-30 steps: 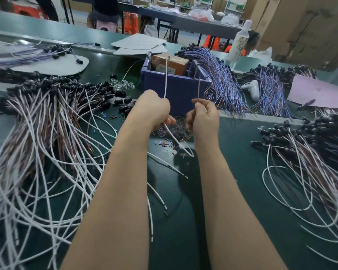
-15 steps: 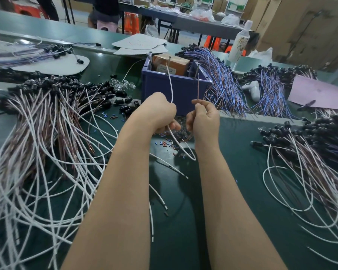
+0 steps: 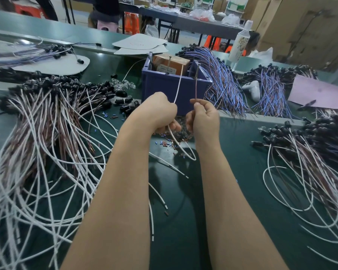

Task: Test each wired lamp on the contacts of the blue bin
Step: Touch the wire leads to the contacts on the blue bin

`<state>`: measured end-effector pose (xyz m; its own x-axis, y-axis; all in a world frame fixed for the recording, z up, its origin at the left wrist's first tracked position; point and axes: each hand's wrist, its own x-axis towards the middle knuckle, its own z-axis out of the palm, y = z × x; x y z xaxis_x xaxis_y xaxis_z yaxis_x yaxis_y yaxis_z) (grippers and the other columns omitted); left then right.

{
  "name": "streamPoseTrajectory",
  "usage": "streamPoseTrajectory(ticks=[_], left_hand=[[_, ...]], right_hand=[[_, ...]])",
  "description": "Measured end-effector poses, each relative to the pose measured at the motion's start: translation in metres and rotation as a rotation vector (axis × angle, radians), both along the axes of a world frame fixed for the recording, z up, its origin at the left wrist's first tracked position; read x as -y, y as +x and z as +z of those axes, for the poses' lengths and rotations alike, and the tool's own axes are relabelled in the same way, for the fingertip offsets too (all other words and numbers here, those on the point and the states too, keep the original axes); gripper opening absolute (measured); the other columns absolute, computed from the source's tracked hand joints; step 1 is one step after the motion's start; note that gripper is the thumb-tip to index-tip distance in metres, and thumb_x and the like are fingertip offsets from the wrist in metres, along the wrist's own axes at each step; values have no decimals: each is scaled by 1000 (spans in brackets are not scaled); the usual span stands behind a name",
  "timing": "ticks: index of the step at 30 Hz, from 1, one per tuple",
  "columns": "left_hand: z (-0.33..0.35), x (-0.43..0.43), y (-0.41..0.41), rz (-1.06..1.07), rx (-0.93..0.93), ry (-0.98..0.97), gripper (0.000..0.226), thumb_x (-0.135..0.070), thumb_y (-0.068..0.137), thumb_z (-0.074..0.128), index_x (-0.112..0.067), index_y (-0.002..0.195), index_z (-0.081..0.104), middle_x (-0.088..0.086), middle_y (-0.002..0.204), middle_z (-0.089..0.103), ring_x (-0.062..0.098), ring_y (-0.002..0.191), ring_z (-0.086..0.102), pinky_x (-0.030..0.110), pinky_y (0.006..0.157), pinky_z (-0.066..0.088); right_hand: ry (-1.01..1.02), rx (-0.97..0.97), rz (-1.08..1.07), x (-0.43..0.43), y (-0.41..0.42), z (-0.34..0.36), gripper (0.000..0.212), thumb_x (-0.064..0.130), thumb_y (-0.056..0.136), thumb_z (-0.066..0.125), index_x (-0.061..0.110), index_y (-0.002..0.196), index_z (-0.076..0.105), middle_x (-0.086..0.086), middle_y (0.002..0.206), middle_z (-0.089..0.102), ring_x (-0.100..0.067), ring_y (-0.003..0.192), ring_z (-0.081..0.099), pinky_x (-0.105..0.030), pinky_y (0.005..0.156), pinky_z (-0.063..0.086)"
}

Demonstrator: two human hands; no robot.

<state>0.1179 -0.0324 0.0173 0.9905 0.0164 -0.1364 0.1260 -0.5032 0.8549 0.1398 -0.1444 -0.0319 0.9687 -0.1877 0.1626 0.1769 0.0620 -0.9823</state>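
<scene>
Item: one lamp on test, centre of bench, just near of the blue bin (image 3: 160,86). Left hand (image 3: 156,112) has its fingers curled round the white lead (image 3: 179,84). Right hand (image 3: 205,117) pinches the brown lead (image 3: 196,84) between thumb and forefinger. Both leads rise to the bin's top edge; lamp body hidden. Handling: hold each tip steady on its own contact, leads uncrossed.

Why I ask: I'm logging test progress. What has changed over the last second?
The left hand slid slightly right, toward the right hand, and its white wire now leans right up to the blue bin. Nothing was let go. The right hand, brown wire and bin stayed as they were.
</scene>
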Motion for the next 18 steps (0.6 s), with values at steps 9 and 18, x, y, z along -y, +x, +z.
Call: streamPoseTrajectory(ticks=[9,18], left_hand=[[1,-7,0,27,-90,-26,18,-4,94,31,-1,86,47,4,44,63,9,27,47,11,35,38],[-2,-6,1,37,-94,-53,22,-3,93,33,-1,77,49,4,44,62,13,37,45,12,39,38]], right_hand=[[-7,0,-10,0,0,-1,17,6,98,36,10,95,52,1,48,45,-7,36,36,-18,36,30],[-20,3,-8,0,-1,-1,16,6,98,36,7,98,52,0,48,44,-7,36,37,-19,37,30]])
